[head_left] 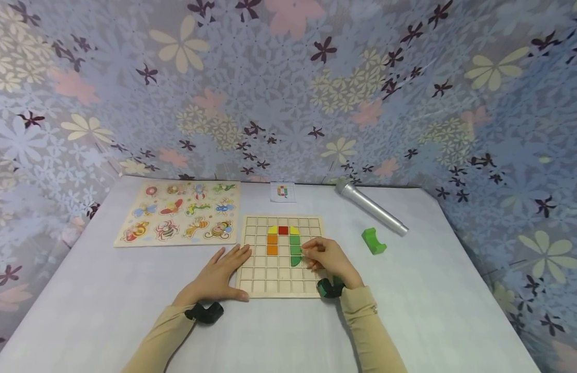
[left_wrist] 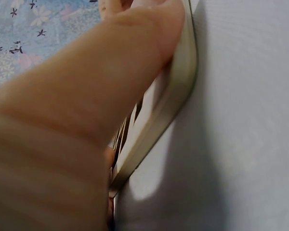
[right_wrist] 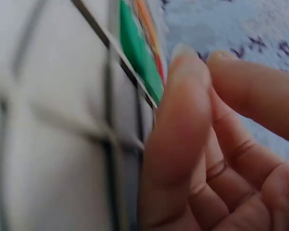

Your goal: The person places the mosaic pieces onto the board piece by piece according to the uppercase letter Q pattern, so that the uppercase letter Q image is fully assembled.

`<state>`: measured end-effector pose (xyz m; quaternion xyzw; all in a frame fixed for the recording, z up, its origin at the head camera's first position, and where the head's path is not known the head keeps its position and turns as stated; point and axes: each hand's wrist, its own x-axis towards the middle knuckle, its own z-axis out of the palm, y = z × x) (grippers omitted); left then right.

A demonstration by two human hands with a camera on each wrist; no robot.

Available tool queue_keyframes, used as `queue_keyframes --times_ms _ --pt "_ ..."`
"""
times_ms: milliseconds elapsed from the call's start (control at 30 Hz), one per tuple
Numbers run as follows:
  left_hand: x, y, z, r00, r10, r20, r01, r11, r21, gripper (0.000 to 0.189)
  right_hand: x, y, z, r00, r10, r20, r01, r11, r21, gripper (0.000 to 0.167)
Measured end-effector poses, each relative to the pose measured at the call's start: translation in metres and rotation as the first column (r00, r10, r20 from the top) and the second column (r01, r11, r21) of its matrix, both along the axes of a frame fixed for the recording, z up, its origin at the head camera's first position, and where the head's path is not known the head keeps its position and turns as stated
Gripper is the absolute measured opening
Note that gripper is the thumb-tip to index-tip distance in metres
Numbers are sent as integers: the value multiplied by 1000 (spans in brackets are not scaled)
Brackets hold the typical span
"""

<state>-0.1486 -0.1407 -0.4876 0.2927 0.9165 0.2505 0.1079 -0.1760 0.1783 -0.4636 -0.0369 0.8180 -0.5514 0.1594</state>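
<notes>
On a square wooden grid board, coloured tiles form an arch. It has a red tile at the top between yellow corner pieces, orange tiles down the left and green tiles down the right. My left hand lies spread on the board's left edge, its thumb along the near corner. At the green column is my right hand, thumb and index tips close together beside the tiles. A speck of green shows at those fingertips; whether they pinch a piece is hidden.
An insect picture puzzle lies at the back left. Behind the board is a small picture card. To the right are a silver microphone and a green curved block. A flowered cloth hangs behind the table.
</notes>
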Motion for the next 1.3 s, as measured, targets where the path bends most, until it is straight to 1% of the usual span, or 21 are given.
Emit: queue_keyframes --times_ms 67,167,300,367,467,567,667,767,900,1033,1133,1300 --pt "0 0 1 1000 -1 1 1 1000 -1 109 0 12 3 1000 -24 -2 24 999 -27 30" --pt "1 -1 2 1000 1 0 -1 1000 -8 109 5 32 6 996 -85 8 85 995 -49 34" --pt "1 -2 2 1000 7 -8 -7 1000 -10 108 19 59 8 989 -143 22 143 990 -14 36" --pt "2 -3 2 1000 9 -11 -10 1000 -6 108 28 71 4 989 -144 39 145 989 1 36" --pt "3 -3 2 1000 11 -6 -11 1000 1 109 41 83 -2 993 -93 76 93 996 8 36" --pt "4 -3 1 1000 7 -13 -7 1000 1 110 49 89 -8 996 -24 89 23 1000 3 37" --pt "3 -2 0 1000 5 -22 -5 1000 -3 110 50 90 -12 997 44 67 -44 999 -7 43" --pt "2 -1 -1 1000 4 -24 -4 1000 -1 109 49 88 -14 995 92 50 -91 996 -16 51" --pt "2 -1 -1 1000 7 -17 -7 1000 1 109 48 85 -15 992 120 40 -119 993 -15 54" --pt "2 -1 -1 1000 0 -21 0 1000 0 109 49 84 -14 992 125 30 -125 992 -6 51" --pt "2 -1 0 1000 -5 -30 5 1000 4 109 50 86 -14 992 128 7 -128 992 6 47" --pt "1 1 2 1000 -5 -18 5 1000 8 108 50 90 -18 985 168 -29 -169 986 -10 54"
